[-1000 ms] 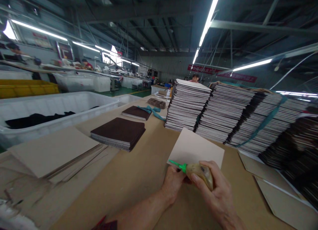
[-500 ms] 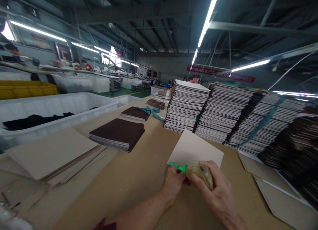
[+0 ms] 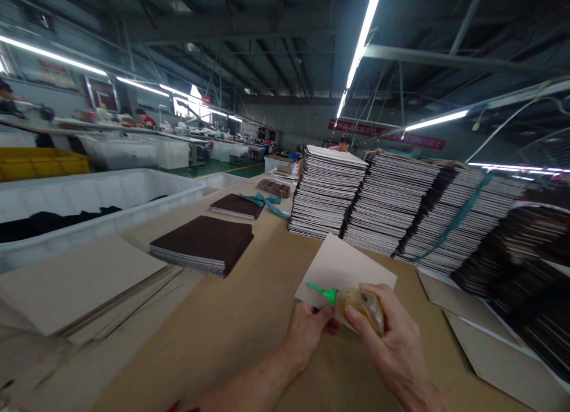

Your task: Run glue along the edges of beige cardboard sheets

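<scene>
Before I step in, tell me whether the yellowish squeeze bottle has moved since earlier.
Yes, the yellowish bottle has shifted slightly rightward, judged against the leftmost tall stack of white-edged sheets.

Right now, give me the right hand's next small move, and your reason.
Probably guide the green nozzle rightward along the near edge of the pale board: the right hand grips the bottle, its tip appears over the board near the left corner, and the left hand holds that edge.
</scene>
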Motion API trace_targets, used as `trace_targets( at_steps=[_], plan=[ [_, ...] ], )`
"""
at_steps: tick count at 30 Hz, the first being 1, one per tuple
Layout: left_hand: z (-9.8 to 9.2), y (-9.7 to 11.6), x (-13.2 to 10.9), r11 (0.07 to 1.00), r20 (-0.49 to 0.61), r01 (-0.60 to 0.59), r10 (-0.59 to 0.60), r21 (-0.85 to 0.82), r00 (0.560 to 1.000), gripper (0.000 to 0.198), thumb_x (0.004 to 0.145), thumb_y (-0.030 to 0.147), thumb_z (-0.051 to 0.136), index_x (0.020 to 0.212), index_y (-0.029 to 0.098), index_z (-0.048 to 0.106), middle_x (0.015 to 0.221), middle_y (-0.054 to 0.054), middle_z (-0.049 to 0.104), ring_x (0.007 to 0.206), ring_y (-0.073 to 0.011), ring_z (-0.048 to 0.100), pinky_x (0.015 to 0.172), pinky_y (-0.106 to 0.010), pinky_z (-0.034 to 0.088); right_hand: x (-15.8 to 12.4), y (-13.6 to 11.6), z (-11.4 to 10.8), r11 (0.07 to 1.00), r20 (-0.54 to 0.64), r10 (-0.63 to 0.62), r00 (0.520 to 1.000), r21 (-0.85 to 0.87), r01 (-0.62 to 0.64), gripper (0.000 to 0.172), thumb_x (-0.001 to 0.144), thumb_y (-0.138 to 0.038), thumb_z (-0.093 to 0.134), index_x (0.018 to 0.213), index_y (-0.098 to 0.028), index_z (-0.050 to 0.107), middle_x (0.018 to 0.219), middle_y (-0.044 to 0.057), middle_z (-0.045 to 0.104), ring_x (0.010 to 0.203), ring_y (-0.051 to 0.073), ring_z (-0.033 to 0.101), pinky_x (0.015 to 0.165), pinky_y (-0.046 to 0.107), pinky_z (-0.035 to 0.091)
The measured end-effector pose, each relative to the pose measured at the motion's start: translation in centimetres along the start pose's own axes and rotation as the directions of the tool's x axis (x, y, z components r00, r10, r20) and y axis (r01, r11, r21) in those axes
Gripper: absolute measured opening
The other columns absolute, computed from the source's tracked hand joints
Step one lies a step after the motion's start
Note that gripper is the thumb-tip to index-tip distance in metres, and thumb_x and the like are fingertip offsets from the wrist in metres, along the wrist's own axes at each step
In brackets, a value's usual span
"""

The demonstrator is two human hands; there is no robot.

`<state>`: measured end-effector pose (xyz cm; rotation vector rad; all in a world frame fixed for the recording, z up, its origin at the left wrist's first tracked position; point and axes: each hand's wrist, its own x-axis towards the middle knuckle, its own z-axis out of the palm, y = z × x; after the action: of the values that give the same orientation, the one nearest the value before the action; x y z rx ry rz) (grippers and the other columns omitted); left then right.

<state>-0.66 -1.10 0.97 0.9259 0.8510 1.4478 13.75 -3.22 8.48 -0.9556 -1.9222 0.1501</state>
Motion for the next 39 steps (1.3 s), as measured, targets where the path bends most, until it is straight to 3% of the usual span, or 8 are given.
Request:
trace_targets(
  at_steps=[3, 7, 12, 16, 21, 29, 34, 39],
  plan=[
    [0.0, -0.1, -0.1, 1.0, 0.017, -0.002, 0.002, 0.004, 1.0, 0.032, 0.068, 0.042, 0.074, 0.076, 0.011, 0.068, 0.064, -0.004, 0.066, 0.054, -0.0138, 0.057, 0.054, -0.024, 0.048, 0.0, -0.1, -0.1, 1.0, 0.071, 0.005, 0.997, 0.03, -0.007, 0.02, 0.091, -0.037, 0.056, 0.105, -0.024, 0.053, 0.091, 0.0, 0.055, 0.078, 0.015, 0.056, 0.066, 0.024, 0.045],
    [0.0, 0.0, -0.2, 1.0, 0.017, 0.003, -0.004, 0.009, 1.0, 0.034, 0.071, 0.043, 0.072, 0.081, 0.012, 0.068, 0.063, -0.003, 0.064, 0.052, -0.0133, 0.056, 0.051, -0.024, 0.046, 0.0, -0.2, -0.2, 1.0, -0.014, 0.017, 1.0, -0.022, -0.017, 0.024, 0.089, -0.038, 0.059, 0.108, -0.023, 0.052, 0.097, 0.001, 0.056, 0.083, 0.017, 0.056, 0.07, 0.025, 0.045],
    [0.2, 0.1, -0.3, 1.0, 0.031, -0.014, 0.013, 0.008, 0.999, 0.033, 0.069, 0.044, 0.074, 0.075, 0.012, 0.068, 0.063, -0.003, 0.064, 0.054, -0.0128, 0.054, 0.054, -0.024, 0.047, -0.1, -0.7, -0.2, 1.0, 0.093, -0.007, 0.996, 0.028, 0.005, 0.018, 0.091, -0.037, 0.055, 0.103, -0.023, 0.053, 0.088, 0.0, 0.056, 0.075, 0.016, 0.057, 0.064, 0.025, 0.046],
    [0.2, 0.1, -0.3, 1.0, 0.037, 0.0, -0.001, 0.018, 0.999, 0.035, 0.07, 0.045, 0.073, 0.076, 0.012, 0.068, 0.061, -0.003, 0.063, 0.054, -0.0146, 0.055, 0.054, -0.026, 0.047, -0.1, -0.8, -0.2, 1.0, 0.032, -0.003, 0.999, -0.015, 0.003, 0.021, 0.09, -0.038, 0.057, 0.105, -0.023, 0.053, 0.092, 0.001, 0.057, 0.079, 0.017, 0.058, 0.066, 0.025, 0.046],
    [0.3, 0.6, -0.5, 0.999, 0.053, -0.046, 0.045, 0.011, 0.998, 0.031, 0.068, 0.044, 0.074, 0.077, 0.015, 0.067, 0.07, -0.002, 0.065, 0.056, -0.0134, 0.054, 0.056, -0.025, 0.046, -0.3, -0.8, 0.0, 0.999, 0.102, -0.035, 0.994, 0.024, 0.033, 0.019, 0.091, -0.035, 0.055, 0.105, -0.023, 0.053, 0.089, 0.001, 0.057, 0.075, 0.017, 0.058, 0.063, 0.025, 0.048],
    [0.2, 0.0, -0.3, 0.999, 0.041, -0.014, 0.012, 0.05, 0.999, 0.037, 0.069, 0.047, 0.072, 0.076, 0.012, 0.067, 0.064, -0.004, 0.064, 0.054, -0.014, 0.055, 0.054, -0.026, 0.046, -0.3, -0.5, -0.4, 0.999, 0.05, -0.035, 0.998, -0.002, 0.035, 0.021, 0.09, -0.036, 0.055, 0.105, -0.022, 0.053, 0.09, 0.002, 0.059, 0.073, 0.017, 0.06, 0.061, 0.024, 0.049],
    [-0.1, -0.6, -0.1, 0.999, 0.002, 0.013, -0.013, 0.049, 1.0, 0.042, 0.069, 0.048, 0.073, 0.089, 0.012, 0.065, 0.067, -0.003, 0.065, 0.052, -0.0146, 0.057, 0.052, -0.027, 0.047, 0.7, -0.6, -1.0, 0.993, -0.083, -0.025, 0.996, -0.113, 0.016, 0.025, 0.089, -0.04, 0.057, 0.106, -0.023, 0.053, 0.095, 0.003, 0.058, 0.08, 0.019, 0.06, 0.069, 0.028, 0.048],
    [-0.1, -0.5, -0.1, 0.999, 0.019, 0.009, -0.01, 0.051, 1.0, 0.044, 0.067, 0.051, 0.073, 0.084, 0.011, 0.065, 0.061, -0.003, 0.064, 0.052, -0.0153, 0.057, 0.053, -0.027, 0.047, 0.8, -1.1, -1.0, 0.998, 0.002, -0.042, 0.999, -0.05, 0.042, 0.021, 0.091, -0.037, 0.055, 0.106, -0.023, 0.053, 0.092, 0.002, 0.058, 0.077, 0.018, 0.059, 0.065, 0.026, 0.048]
  ],
)
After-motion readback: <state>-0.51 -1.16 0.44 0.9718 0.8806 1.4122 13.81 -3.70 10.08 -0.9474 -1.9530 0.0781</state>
